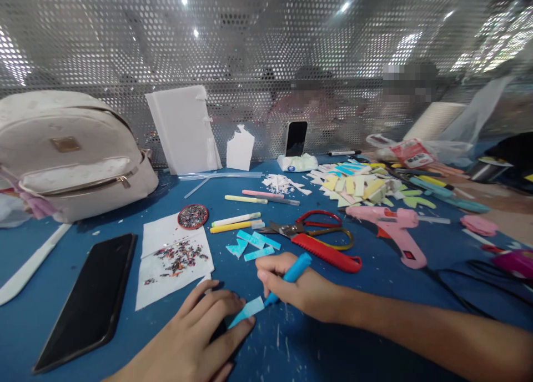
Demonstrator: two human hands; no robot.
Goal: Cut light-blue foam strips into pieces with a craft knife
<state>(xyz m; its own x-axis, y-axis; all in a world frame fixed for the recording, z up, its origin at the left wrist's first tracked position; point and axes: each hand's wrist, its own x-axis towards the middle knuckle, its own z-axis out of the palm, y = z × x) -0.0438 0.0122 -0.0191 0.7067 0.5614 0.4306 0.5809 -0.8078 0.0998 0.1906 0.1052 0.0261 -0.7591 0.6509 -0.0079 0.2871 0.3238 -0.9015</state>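
Observation:
My right hand (306, 293) is closed around a blue marker (297, 268), its tip low over the table near the end of a small strip (252, 307) coloured light blue. Thumb and fingers of my left hand (212, 321) hold that strip against the blue tabletop. Part of the strip is hidden under my fingers. Beyond my hands lie several blue-coloured strips (259, 253), overlapping loosely. Past them are a yellow marker (235, 226) and a white-barrelled marker (236, 219). Scissors (308, 225) with red and yellow handles lie by a red utility knife (327, 252).
Left are a black phone (89, 298), a sheet of paper (152, 282) with glitter bits, a round glitter dish (192, 216) and a pale backpack (75, 149). Right are a pink glue gun (389, 224) with its cable (458, 293) and a pile of coloured strips (353, 185). A perforated metal screen (233, 49) stands behind.

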